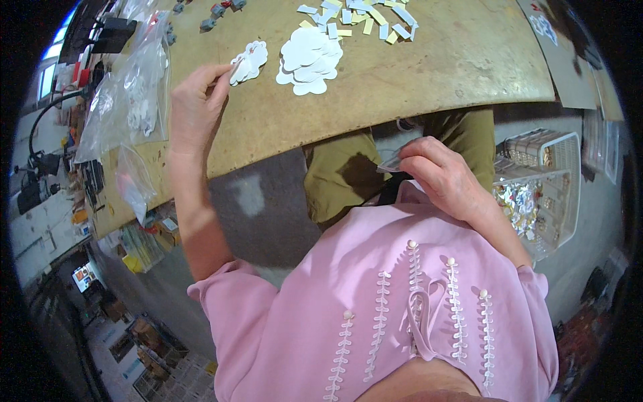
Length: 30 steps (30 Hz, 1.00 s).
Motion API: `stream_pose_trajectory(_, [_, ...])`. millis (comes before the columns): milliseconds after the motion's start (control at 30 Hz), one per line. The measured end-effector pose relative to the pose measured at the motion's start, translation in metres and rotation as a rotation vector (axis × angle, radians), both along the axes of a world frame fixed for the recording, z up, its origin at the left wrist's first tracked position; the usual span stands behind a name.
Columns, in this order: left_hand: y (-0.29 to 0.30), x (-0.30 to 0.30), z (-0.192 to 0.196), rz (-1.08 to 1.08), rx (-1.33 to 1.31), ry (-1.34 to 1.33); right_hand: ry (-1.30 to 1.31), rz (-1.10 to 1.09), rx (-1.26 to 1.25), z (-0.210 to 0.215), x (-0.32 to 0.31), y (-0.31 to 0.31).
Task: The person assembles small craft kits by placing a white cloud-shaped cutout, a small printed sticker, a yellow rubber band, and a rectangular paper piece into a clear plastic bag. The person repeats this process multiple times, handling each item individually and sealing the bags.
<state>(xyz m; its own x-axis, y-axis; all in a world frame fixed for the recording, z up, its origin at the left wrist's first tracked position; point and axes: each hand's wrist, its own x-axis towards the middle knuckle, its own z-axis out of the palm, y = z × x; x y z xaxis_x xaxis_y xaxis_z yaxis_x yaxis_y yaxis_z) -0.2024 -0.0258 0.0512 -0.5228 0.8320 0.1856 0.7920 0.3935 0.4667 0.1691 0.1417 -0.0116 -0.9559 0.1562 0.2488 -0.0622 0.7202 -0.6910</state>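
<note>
Left hand (195, 107): pinched on a white cutout (249, 61) at the counter (429, 74) | right hand (439, 175): closed on a small strip (390, 165) over the lap | step judged: picking a cutout; steady lift needed.

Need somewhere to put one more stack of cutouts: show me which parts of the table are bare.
Bare: the right half of the table, right of the white cutouts and below the paper strips; also the near edge below the cutouts. Crowded: the left side, with plastic bags and left hand.
</note>
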Motion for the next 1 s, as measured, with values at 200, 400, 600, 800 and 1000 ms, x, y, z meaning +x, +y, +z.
stream_pose_trajectory(200, [0.002,0.001,-0.004,0.035,0.020,-0.113,-0.004,-0.006,-0.011,0.000,0.001,-0.002])
stream_pose_trajectory(400, [0.003,-0.012,-0.002,0.140,0.019,-0.566,-0.021,-0.008,-0.020,-0.002,0.002,-0.002])
stream_pose_trajectory(600, [0.007,-0.016,0.006,0.156,-0.045,-0.666,0.015,0.001,-0.023,-0.007,0.002,-0.004])
stream_pose_trajectory(800, [0.010,-0.016,0.010,0.153,-0.075,-0.667,0.001,0.002,-0.035,-0.006,0.001,-0.004])
stream_pose_trajectory(1000, [0.012,-0.020,0.009,0.154,-0.070,-0.752,-0.010,-0.004,-0.041,-0.009,0.003,-0.004])
